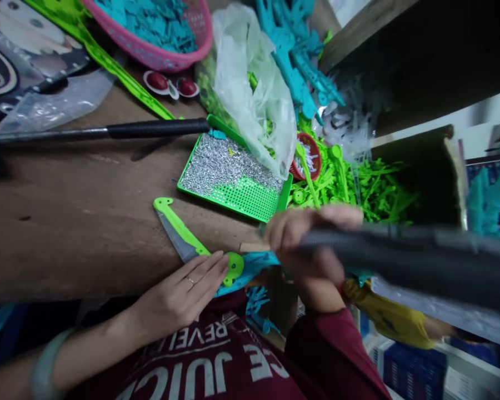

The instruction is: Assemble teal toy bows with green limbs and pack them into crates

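Note:
My left hand [183,291] lies with its fingers stretched flat at the near table edge, pressing on a toy knife [179,230] with a green back and grey blade. A green round piece [234,266] and a teal plastic part [254,264] sit at its fingertips. My right hand [304,244] is closed round the dark grip of a long black tool [404,255], blurred by motion, held over that same spot.
A green mesh tray [250,203] of small silver pins sits beyond the knife. Behind it are a clear plastic bag [250,83], a pile of green parts [358,183], teal parts [295,55], a pink basket [150,53] and a black-handled rod [150,129].

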Demonstrator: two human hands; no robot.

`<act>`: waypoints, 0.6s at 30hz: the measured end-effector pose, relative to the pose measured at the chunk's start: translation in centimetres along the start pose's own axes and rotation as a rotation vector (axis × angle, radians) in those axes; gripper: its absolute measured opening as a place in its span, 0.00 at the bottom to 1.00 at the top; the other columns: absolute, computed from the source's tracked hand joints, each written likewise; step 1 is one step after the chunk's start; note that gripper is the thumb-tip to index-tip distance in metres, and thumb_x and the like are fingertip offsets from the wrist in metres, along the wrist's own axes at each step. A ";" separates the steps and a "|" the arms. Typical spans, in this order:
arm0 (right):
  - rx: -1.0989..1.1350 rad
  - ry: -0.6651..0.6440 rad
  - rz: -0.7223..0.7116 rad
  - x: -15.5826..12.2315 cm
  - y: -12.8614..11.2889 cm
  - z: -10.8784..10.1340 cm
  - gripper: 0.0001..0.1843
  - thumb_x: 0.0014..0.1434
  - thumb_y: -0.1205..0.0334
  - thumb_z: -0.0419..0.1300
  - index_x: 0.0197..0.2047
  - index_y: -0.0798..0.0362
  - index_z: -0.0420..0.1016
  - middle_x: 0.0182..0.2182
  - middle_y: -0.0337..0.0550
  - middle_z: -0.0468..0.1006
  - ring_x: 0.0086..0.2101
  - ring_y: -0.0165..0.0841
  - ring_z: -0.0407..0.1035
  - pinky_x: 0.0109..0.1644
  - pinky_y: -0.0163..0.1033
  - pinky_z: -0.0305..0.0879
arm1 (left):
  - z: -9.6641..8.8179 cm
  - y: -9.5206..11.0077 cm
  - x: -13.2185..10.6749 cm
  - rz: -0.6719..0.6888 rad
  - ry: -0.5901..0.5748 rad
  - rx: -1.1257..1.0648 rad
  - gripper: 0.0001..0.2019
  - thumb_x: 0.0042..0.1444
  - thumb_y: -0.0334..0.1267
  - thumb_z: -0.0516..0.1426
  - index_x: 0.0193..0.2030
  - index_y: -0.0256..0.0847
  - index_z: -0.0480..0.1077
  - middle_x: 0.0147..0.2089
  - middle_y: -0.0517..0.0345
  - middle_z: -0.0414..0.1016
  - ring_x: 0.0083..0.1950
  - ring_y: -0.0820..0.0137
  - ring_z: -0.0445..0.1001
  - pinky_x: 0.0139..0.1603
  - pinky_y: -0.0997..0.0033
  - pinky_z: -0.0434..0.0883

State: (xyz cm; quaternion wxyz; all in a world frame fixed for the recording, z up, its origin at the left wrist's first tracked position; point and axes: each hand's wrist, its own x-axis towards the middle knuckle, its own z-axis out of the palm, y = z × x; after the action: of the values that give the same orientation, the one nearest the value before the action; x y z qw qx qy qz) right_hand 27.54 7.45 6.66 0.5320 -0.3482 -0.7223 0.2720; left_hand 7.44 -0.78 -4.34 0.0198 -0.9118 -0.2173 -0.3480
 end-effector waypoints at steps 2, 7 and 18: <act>0.123 0.311 -0.137 2.8 2.8 0.4 0.14 0.63 0.42 0.56 0.48 0.37 0.62 0.19 0.26 0.55 0.14 0.24 0.55 0.17 0.28 0.59 | 0.2 0.2 -0.2 0.004 -0.005 0.033 0.21 0.65 0.28 0.51 0.63 0.23 0.68 0.67 0.34 0.67 0.68 0.50 0.67 0.71 0.51 0.65; 0.078 0.391 0.009 5.0 8.1 2.0 0.15 0.60 0.49 0.53 0.47 0.43 0.59 0.19 0.27 0.54 0.15 0.26 0.56 0.16 0.32 0.57 | 0.1 0.2 0.0 0.000 0.002 0.025 0.21 0.66 0.28 0.47 0.62 0.24 0.70 0.66 0.36 0.69 0.67 0.52 0.70 0.72 0.51 0.62; 0.232 0.332 -0.079 4.8 7.3 1.9 0.11 0.59 0.61 0.56 0.46 0.43 0.65 0.19 0.27 0.60 0.16 0.26 0.59 0.18 0.31 0.59 | -0.1 0.6 0.1 -0.017 -0.050 0.022 0.22 0.66 0.30 0.47 0.62 0.26 0.70 0.67 0.40 0.68 0.68 0.55 0.67 0.65 0.56 0.67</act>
State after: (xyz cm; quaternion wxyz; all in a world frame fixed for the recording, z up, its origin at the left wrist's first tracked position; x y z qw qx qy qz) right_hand 26.33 15.67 3.27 0.6905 -0.2960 -0.6016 0.2714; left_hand 7.67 -1.28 -4.15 0.0212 -0.9180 -0.2293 -0.3227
